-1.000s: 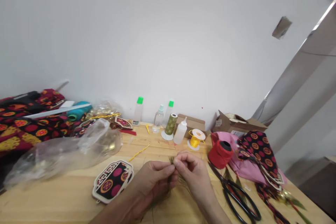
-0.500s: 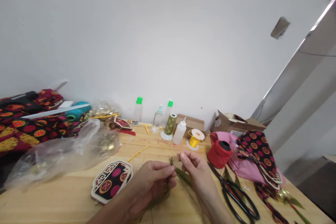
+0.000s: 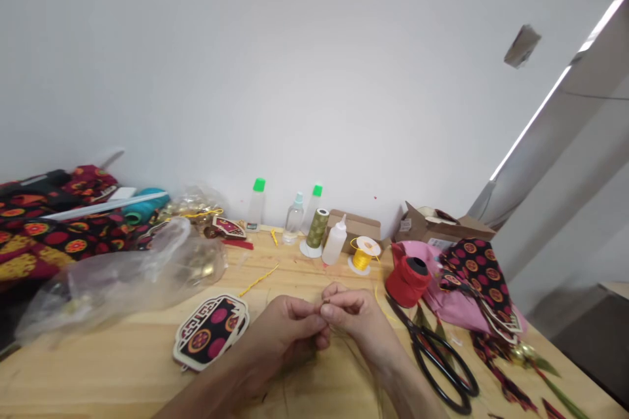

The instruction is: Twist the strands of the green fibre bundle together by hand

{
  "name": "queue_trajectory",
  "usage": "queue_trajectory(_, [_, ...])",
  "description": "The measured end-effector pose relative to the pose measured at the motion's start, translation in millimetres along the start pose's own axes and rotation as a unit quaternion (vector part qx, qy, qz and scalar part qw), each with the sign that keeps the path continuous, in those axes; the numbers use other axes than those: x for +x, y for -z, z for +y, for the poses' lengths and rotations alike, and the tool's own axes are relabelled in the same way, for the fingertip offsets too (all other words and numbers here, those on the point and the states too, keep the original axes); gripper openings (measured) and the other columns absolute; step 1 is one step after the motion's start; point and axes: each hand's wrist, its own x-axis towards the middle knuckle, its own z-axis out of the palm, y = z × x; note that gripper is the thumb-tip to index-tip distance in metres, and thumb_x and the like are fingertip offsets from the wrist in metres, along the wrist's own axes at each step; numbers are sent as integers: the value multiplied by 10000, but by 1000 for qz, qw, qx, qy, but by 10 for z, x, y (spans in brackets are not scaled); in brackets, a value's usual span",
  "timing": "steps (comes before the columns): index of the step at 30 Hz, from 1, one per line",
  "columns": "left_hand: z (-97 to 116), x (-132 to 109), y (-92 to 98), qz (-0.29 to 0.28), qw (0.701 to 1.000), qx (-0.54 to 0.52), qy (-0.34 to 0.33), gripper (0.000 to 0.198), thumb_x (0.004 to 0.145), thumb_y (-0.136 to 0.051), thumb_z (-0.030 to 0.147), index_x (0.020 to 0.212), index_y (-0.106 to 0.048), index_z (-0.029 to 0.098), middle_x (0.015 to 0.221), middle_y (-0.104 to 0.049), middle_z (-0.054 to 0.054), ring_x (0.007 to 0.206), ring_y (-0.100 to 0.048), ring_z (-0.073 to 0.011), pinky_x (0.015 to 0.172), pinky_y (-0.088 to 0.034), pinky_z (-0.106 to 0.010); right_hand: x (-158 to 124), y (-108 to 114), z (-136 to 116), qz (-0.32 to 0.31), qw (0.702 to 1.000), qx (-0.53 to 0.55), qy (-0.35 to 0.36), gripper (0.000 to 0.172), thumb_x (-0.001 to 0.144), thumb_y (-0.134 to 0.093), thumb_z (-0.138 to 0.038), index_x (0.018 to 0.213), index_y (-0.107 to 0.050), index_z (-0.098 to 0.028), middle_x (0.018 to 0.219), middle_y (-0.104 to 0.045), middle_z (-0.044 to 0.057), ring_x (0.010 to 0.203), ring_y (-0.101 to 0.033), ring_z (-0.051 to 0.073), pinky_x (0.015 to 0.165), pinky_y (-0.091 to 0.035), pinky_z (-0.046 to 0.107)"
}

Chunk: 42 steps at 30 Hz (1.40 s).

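Observation:
My left hand (image 3: 289,327) and my right hand (image 3: 352,313) meet fingertip to fingertip over the wooden table (image 3: 122,373). Both are pinched on a small bunch of thin green threads (image 3: 325,302), whose loose strands trail down under my palms. A patterned black and red fabric patch (image 3: 209,330) lies flat just left of my left hand. Black scissors (image 3: 439,360) lie to the right of my right wrist.
A red spool (image 3: 407,278), a yellow cord spool (image 3: 364,254), a green thread cone (image 3: 317,229) and several small bottles (image 3: 255,204) stand at the back. A crumpled clear plastic bag (image 3: 122,275) and patterned cloth (image 3: 44,236) fill the left; cardboard boxes (image 3: 437,226) and pink cloth (image 3: 449,308) lie right.
My right hand drew away from the left, stretching the green threads out, then came back; both hands now pinch the bunch together again.

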Motion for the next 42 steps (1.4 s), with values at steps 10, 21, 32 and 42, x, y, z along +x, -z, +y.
queue_trajectory(10, [138,14,-11,63,964,214,-147,201,689,-570,298,624,-684,146,661,-622,-29,712,-531,-158,719,-372,-267,56,-32,105,79,996,42,25,268,689,-620,-352,881,-658,-169,655,-635,22,625,-580,144,659,-432,283])
queue_trajectory(21, [221,-38,-46,184,965,45,-182,151,588,-665,113,443,-625,114,1024,-570,-75,999,-460,-172,717,-405,-157,3,-264,74,6,996,-75,49,362,749,-511,-410,529,-613,-140,470,-494,-30,444,-417,86,489,-348,199])
queue_trajectory(32, [441,-88,92,168,924,-267,-215,313,823,-336,36,663,-586,135,587,-613,21,526,-588,-41,627,-525,-178,-201,-271,-117,-65,982,-175,-32,291,716,-559,-325,511,-638,-134,375,-428,-62,332,-305,36,346,-221,150])
queue_trajectory(42, [572,-180,96,145,909,-345,-183,346,858,-248,80,707,-558,104,600,-585,13,418,-530,1,531,-523,-102,-1044,263,54,196,906,-371,63,216,763,-519,-300,715,-687,-173,735,-657,78,718,-577,198,658,-434,292])
